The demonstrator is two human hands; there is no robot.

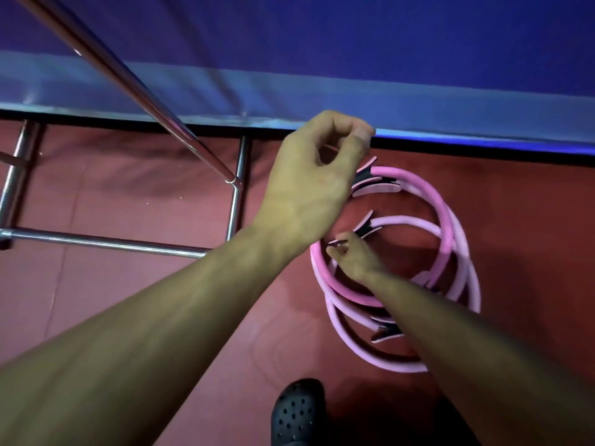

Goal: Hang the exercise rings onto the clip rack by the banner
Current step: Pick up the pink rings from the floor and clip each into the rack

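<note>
**Rings on the floor, none seen hung**

Pink rings: a stack of several, overlapping, lies flat on the red floor just below the lower edge of the blue banner. Exact count not readable; at least three hoops show, each with black-and-pink grip pads.

Right hand: reaches down to the near-left side of the stack, fingers curled at a grip pad, apparently pinching it. Contact looks made; a lift is not evident, the ring lies level with the others.

Left hand: higher, above the top of the stack, fingers bent, thumb and fingertips drawn together. Whether they pinch something small cannot be told; blur at the fingertips.

Metal rack: chrome tubes to the left, one bar slanting up across the view. No clips visible, no ring on it.

Dark shoe at bottom edge.

Judgement: early stage. Pick-up of one ring under way; hanging of the visible rings all remains.
</note>
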